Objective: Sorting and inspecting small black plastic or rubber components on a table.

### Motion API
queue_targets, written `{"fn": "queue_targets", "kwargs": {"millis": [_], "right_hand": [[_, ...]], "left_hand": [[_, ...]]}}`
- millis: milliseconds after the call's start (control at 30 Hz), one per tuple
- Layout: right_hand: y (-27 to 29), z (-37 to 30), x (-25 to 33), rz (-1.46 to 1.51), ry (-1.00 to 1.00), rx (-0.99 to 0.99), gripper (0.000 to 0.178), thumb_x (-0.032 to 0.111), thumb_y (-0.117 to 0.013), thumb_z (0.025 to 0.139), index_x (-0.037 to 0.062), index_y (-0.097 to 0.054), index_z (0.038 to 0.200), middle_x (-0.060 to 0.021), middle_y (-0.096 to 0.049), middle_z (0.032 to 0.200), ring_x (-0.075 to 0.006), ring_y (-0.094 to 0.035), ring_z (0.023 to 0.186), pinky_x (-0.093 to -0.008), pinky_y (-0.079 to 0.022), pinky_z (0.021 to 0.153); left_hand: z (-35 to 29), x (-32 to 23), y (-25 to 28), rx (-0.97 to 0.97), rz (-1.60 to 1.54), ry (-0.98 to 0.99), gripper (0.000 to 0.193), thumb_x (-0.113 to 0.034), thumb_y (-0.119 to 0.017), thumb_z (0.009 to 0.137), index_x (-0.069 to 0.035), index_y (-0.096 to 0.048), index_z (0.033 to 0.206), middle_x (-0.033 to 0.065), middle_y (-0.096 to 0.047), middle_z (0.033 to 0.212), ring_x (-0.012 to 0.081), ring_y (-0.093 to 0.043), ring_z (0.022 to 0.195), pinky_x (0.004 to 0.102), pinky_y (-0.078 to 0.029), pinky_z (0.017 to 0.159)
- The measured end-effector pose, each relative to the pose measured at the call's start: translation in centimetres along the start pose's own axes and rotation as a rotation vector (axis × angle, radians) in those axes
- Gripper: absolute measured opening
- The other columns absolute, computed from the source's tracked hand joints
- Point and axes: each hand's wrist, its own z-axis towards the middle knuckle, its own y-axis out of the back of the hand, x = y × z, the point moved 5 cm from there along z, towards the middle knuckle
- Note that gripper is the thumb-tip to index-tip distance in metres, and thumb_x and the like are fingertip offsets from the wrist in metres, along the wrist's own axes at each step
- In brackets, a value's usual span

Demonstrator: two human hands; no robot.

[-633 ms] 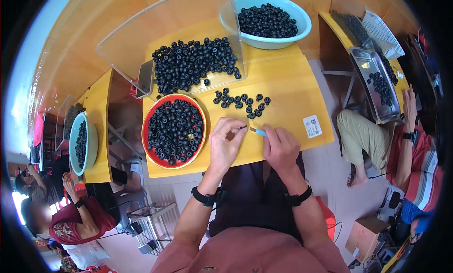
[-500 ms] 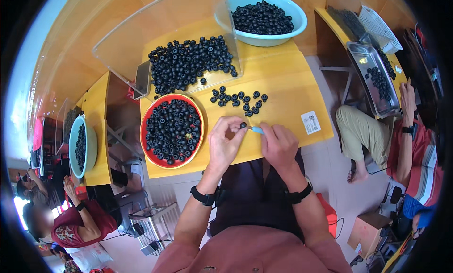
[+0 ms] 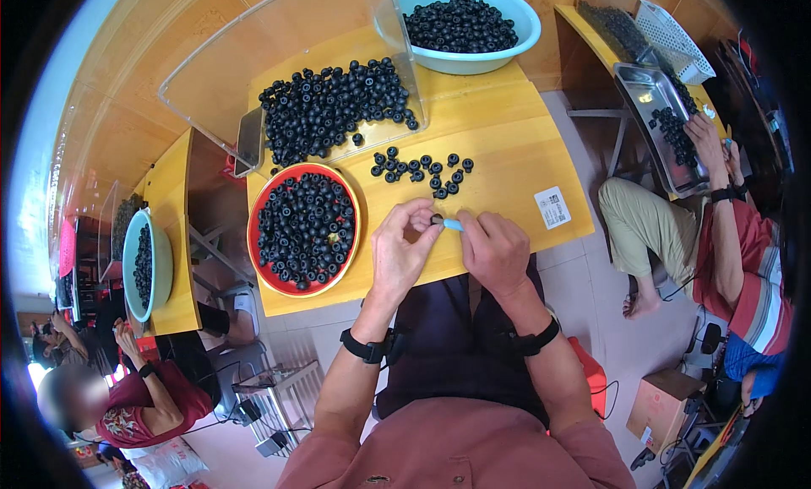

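Observation:
My left hand [image 3: 400,248] pinches a small black ring-shaped part [image 3: 437,220] between thumb and fingertips, over the near part of the yellow table [image 3: 515,164]. In my right hand [image 3: 497,251] is a slim tool with a light blue handle [image 3: 453,225], its end up against the black part. The tool's tip is too small and covered to make out. Just beyond my hands lies a loose group of similar black parts [image 3: 425,165]. Left of my left hand stands a red bowl with a yellow outer rim [image 3: 254,236], full of such parts.
A clear plastic bin [image 3: 198,54] lies on its side, black parts spilling from its opening. Behind stands a light blue basin [image 3: 473,65] of parts. A white label [image 3: 552,208] sticks to the table's right. Co-workers sit at both sides; one reaches into a metal tray [image 3: 632,88].
The blue-handled tool has moved left and now meets the black part; before, a gap with its thin tip showed. At right, the co-worker's hand has gone into the tray.

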Motion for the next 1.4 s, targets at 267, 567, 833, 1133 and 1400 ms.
{"fn": "queue_targets", "kwargs": {"millis": [267,567,833,1133,1400], "right_hand": [[-0.1,0.0,0.0,0.005,-0.004,-0.003,0.014,0.013,-0.074,0.088,0.0074,-0.074,0.1,-0.0052,-0.052,0.071,-0.0227,-0.061,0.063,-0.0379,-0.048,0.055],[-0.3,0.3,-0.4,-0.034,-0.073,0.035,0.015,0.011,-0.071,0.087,0.0069,-0.074,0.101,-0.0049,-0.055,0.073,-0.0232,-0.063,0.065,-0.0388,-0.051,0.057],[-0.3,-0.3,-0.4,-0.035,-0.044,-0.028,0.016,0.01,-0.072,0.086,0.0076,-0.075,0.102,-0.0049,-0.055,0.074,-0.0231,-0.063,0.066,-0.0389,-0.05,0.058],[0.3,0.1,-0.2,-0.003,-0.044,-0.071,0.015,0.009,-0.073,0.086,0.0084,-0.074,0.102,-0.0051,-0.051,0.072,-0.0233,-0.061,0.064,-0.039,-0.049,0.057],[0.0,-0.2,-0.2,-0.016,-0.044,-0.057,0.017,0.008,-0.074,0.086,0.0069,-0.074,0.102,-0.0053,-0.052,0.073,-0.0225,-0.062,0.066,-0.038,-0.05,0.058]], "left_hand": [[-0.1,0.3,0.0,0.0,-0.019,-0.009,0.039,0.004,-0.085,0.085,-0.001,-0.072,0.121,0.0083,-0.074,0.1,0.0134,-0.071,0.089,0.028,-0.06,0.083],[-0.6,1.1,0.5,0.008,-0.427,0.117,0.039,0.011,-0.079,0.089,0.003,-0.065,0.125,0.0065,-0.071,0.107,0.0086,-0.067,0.094,0.0226,-0.055,0.087],[-1.1,-1.8,3.0,-0.168,0.026,-0.157,0.02,0.006,-0.081,0.087,-0.001,-0.075,0.104,0.0079,-0.07,0.1,0.0144,-0.068,0.086,0.0273,-0.055,0.081],[1.9,-6.4,9.5,-0.318,0.803,-0.345,0.033,-0.003,-0.08,0.083,-0.004,-0.074,0.116,0.0136,-0.069,0.117,0.0364,-0.065,0.109,0.0453,-0.052,0.096],[6.2,-3.8,3.2,-0.025,1.083,-0.28,0.029,-0.019,-0.081,0.087,-0.008,-0.077,0.114,0.0091,-0.068,0.107,0.0281,-0.065,0.104,0.0423,-0.047,0.088]]}}
